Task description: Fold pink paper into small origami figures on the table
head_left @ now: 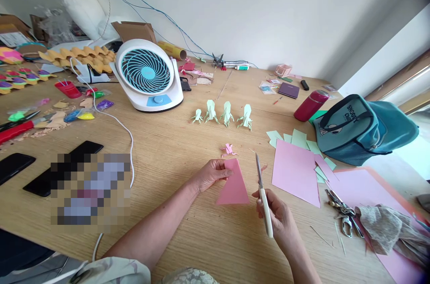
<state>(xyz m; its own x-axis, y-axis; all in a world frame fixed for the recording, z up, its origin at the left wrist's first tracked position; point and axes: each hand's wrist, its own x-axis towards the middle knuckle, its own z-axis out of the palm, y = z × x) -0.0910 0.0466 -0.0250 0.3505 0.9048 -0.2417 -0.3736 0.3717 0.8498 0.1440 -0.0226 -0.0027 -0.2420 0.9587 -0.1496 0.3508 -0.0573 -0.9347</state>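
Observation:
My left hand [215, 174] pinches the upper left edge of a folded pink paper [233, 187], which narrows toward its top and widens below. In my right hand [277, 212] is a pair of scissors [265, 208] with white handles, its blades pointing away from me and apart from the paper. The blades look closed or nearly so. Just beyond the paper lies a small pink folded-paper figure [229, 149]. Farther back stand several pale green folded-paper figures [227, 113] in a row.
Pink sheets [295, 172] and green paper pieces [298, 138] lie to the right, near keys [344, 212], a grey cloth [383, 228] and a teal bag [366, 129]. A red bottle [311, 105] leans there. Left are a fan [147, 73], a white cable [131, 149] and phones [15, 166].

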